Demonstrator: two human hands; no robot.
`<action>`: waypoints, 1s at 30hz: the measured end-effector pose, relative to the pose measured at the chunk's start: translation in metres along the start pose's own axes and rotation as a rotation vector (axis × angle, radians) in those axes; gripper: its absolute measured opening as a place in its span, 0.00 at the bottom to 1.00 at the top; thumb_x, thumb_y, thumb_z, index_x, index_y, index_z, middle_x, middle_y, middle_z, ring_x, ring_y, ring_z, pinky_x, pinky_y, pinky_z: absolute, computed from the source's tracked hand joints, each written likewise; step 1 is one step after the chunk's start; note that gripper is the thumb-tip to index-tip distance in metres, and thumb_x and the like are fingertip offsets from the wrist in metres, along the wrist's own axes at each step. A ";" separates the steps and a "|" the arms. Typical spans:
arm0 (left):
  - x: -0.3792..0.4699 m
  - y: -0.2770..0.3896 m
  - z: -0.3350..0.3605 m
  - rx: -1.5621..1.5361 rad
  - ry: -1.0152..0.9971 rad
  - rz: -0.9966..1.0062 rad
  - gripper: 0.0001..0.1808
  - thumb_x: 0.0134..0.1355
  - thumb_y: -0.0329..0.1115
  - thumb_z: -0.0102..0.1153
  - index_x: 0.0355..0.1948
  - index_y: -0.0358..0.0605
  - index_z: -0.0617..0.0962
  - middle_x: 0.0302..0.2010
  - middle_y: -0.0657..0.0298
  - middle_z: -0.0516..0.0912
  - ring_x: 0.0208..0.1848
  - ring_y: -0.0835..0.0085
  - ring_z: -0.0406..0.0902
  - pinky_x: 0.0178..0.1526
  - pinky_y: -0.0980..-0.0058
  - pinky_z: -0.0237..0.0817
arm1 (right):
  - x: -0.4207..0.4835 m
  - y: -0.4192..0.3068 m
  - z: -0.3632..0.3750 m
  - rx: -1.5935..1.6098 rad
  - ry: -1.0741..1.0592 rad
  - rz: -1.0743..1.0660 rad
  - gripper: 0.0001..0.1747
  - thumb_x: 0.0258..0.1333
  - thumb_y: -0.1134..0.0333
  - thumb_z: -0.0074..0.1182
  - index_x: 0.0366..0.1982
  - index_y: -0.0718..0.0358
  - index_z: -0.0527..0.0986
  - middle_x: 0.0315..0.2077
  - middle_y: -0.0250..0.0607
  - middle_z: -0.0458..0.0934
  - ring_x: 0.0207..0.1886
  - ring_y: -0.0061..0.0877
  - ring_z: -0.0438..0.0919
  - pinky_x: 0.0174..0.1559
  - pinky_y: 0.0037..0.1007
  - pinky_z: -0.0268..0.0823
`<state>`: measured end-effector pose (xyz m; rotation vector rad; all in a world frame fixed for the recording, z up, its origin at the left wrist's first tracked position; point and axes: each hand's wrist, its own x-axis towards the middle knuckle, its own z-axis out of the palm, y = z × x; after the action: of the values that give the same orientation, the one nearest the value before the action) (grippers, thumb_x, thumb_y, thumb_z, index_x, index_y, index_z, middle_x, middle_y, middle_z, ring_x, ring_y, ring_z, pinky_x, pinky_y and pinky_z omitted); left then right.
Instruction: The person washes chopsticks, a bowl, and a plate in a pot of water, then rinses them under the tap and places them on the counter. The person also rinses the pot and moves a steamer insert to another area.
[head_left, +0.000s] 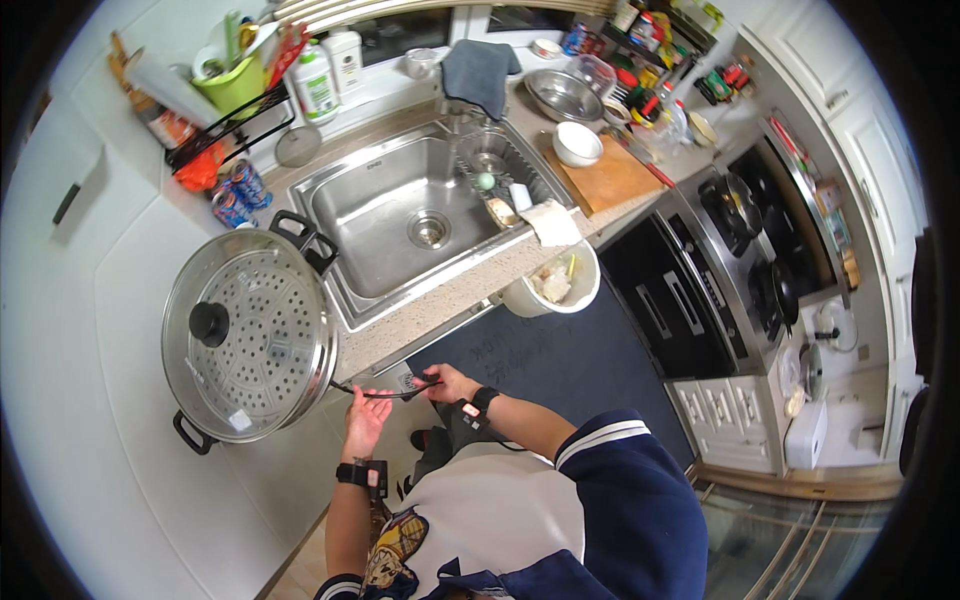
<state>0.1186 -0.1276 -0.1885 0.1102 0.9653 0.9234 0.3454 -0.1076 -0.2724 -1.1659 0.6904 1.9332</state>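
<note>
Near the counter's front edge, my right hand (448, 385) is closed around a black power cord (397, 394). The cord runs left across my left hand (367, 417), whose fingers are spread with the palm partly up. It touches the fingers, and I cannot tell whether they grip it. Its left end reaches the base of a large round steamer pot (327, 352) at the counter's left end. A glass lid (247, 375) with a black knob (209, 324) covers the pot, and a perforated steamer tray (262, 315) shows through the glass. What my right fingers hold at the cord's end is partly hidden.
A steel sink (390, 187) lies right of the pot. Beyond it are a wooden cutting board (619, 180) with a white bowl (577, 144), a knife and a gas stove (720, 262). A white waste bin (585, 289) hangs at the counter front. Cans (247, 184) stand behind the pot.
</note>
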 end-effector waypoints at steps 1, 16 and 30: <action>-0.004 0.006 0.000 -0.029 0.004 -0.027 0.22 0.64 0.55 0.49 0.33 0.44 0.72 0.35 0.54 0.80 0.42 0.64 0.78 0.46 0.70 0.72 | -0.002 -0.008 -0.005 0.151 0.022 -0.014 0.17 0.53 0.71 0.50 0.42 0.74 0.65 0.42 0.58 0.71 0.44 0.47 0.74 0.48 0.45 0.70; -0.030 0.039 -0.004 0.238 0.052 -0.100 0.19 0.60 0.51 0.57 0.38 0.45 0.76 0.35 0.63 0.78 0.42 0.75 0.76 0.45 0.73 0.69 | -0.199 -0.045 -0.056 0.103 -0.015 -0.346 0.11 0.65 0.69 0.35 0.42 0.71 0.63 0.38 0.61 0.77 0.38 0.43 0.79 0.41 0.44 0.76; -0.189 0.092 0.254 1.292 -0.672 0.578 0.15 0.62 0.30 0.54 0.49 0.35 0.72 0.29 0.59 0.82 0.24 0.76 0.79 0.28 0.76 0.71 | -0.388 0.025 0.106 -1.414 -0.286 -1.726 0.02 0.52 0.74 0.58 0.28 0.64 0.80 0.33 0.38 0.74 0.32 0.26 0.73 0.36 0.24 0.65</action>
<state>0.2059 -0.1283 0.1297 1.7475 0.7470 0.5481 0.3874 -0.1697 0.1239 -1.2631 -1.6547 0.6622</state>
